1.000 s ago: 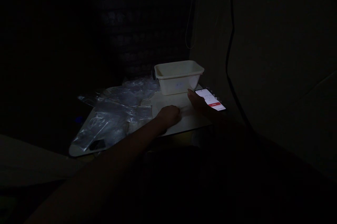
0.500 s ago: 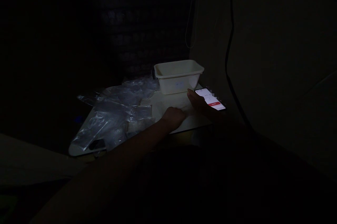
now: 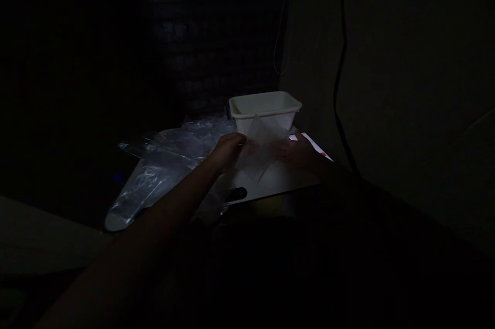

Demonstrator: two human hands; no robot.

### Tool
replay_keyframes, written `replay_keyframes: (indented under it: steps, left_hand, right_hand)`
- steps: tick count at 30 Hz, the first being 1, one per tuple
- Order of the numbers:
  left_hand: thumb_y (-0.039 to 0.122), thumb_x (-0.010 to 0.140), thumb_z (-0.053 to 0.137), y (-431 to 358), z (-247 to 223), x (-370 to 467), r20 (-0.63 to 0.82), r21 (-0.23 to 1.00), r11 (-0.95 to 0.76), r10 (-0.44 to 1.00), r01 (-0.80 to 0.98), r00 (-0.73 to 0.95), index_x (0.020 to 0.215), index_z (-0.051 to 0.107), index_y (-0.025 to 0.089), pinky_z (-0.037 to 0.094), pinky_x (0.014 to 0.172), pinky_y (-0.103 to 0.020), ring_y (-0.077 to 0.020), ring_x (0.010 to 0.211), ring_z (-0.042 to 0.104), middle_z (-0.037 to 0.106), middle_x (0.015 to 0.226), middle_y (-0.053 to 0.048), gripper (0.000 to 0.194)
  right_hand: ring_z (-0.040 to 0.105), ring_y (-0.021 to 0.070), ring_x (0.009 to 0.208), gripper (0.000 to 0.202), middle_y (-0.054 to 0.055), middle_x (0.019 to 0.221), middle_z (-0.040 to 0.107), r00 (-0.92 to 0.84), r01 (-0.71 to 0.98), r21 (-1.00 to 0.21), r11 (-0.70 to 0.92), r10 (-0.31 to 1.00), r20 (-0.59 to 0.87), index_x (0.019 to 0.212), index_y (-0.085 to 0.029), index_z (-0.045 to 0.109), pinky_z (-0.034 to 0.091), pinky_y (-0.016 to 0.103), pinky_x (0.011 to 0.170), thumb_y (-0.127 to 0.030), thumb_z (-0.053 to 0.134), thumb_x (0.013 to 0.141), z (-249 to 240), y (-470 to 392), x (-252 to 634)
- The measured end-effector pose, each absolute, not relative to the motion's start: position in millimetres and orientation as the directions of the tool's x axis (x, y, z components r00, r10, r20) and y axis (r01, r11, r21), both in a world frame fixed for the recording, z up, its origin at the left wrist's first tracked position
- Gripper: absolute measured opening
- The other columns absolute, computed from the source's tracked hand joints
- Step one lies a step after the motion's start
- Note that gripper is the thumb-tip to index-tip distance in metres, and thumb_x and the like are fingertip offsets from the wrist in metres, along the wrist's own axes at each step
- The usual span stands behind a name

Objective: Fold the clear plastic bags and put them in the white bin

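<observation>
My left hand (image 3: 230,151) is closed on the left edge of a cloudy, see-through plastic bag (image 3: 257,146). The bag is held up tilted above the table, in front of the white tub. From the other side my right hand (image 3: 300,153) meets the bag, its fingers stretched out flat and showing dimly through the plastic, with the thumb raised. Left of my hands, a spread heap of clear plastic bags (image 3: 166,156) covers much of the white table (image 3: 270,184).
At the back of the table stands a white plastic tub (image 3: 266,112). A lit phone (image 3: 315,144) lies behind my right hand, partly covered. A dark cable (image 3: 339,71) hangs along the right wall. The room is very dark, with a brick wall (image 3: 174,30) behind.
Both hands were low over the table, the left one closed like a fist. Now the left has risen to the left with the bag, which spreads between the hands. The right covers more of the phone.
</observation>
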State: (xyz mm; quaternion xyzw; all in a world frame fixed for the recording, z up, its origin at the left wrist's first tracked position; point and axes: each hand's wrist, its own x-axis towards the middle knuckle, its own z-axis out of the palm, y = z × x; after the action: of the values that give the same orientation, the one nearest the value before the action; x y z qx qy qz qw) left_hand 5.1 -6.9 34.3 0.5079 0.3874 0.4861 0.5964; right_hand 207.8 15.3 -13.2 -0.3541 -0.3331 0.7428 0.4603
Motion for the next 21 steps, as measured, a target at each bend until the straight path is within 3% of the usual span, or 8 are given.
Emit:
replay_keyframes:
  steps: [5, 10, 15, 21]
  left_hand:
    - [0.020, 0.059, 0.042, -4.5, 36.6, -2.3, -0.216, 0.902, 0.293, 0.942, -0.316, 0.258, 0.065, 0.057, 0.011, 0.042, 0.050, -0.022, -0.0133, 0.052, 0.055, 0.057, 0.053, -0.002, 0.019]
    - [0.029, 0.067, 0.039, 0.5, 25.3, -8.9, -0.359, 0.863, 0.432, 0.890, -0.264, 0.281, 0.061, 0.057, 0.011, 0.042, 0.044, -0.023, -0.0139, 0.047, 0.055, 0.057, 0.051, -0.004, 0.026]
    - [0.010, 0.061, 0.053, -0.8, 13.1, -5.2, -0.402, 0.908, 0.416, 0.899, -0.052, 0.176, 0.053, 0.053, 0.011, 0.039, 0.039, -0.017, -0.0081, 0.038, 0.049, 0.052, 0.042, 0.000, 0.008]
    - [0.005, 0.064, 0.050, 2.5, 9.2, -5.5, -0.388, 0.916, 0.394, 0.918, -0.078, 0.081, 0.052, 0.052, 0.010, 0.043, 0.043, -0.017, -0.0085, 0.041, 0.053, 0.056, 0.047, -0.002, 0.013]
  right_hand:
    - [0.053, 0.0189, 0.092, 0.067, 0.012, 0.096, 0.058, -0.574, -0.350, -0.839, -0.416, 0.803, -0.158, 0.097, -0.012, 0.047, 0.039, 0.041, 0.081, -0.051, -0.003, 0.077, -10.4, 6.4, 185.2]
    - [0.052, 0.0158, 0.093, 0.054, 0.006, 0.093, 0.059, -0.612, -0.210, -0.928, -0.308, 0.782, -0.122, 0.093, -0.017, 0.049, 0.039, 0.038, 0.082, -0.047, 0.007, 0.080, -9.1, 6.5, 180.9]
    - [0.052, 0.0152, 0.093, 0.050, 0.007, 0.091, 0.060, -0.583, -0.131, -0.940, -0.315, 0.791, -0.184, 0.087, -0.016, 0.052, 0.042, 0.035, 0.079, -0.045, 0.012, 0.080, -12.4, 4.9, 185.2]
    - [0.055, 0.0129, 0.089, 0.041, 0.006, 0.089, 0.061, -0.547, -0.164, -0.907, -0.389, 0.800, -0.244, 0.078, -0.016, 0.053, 0.043, 0.032, 0.079, -0.040, 0.019, 0.082, -11.4, 6.7, 186.3]
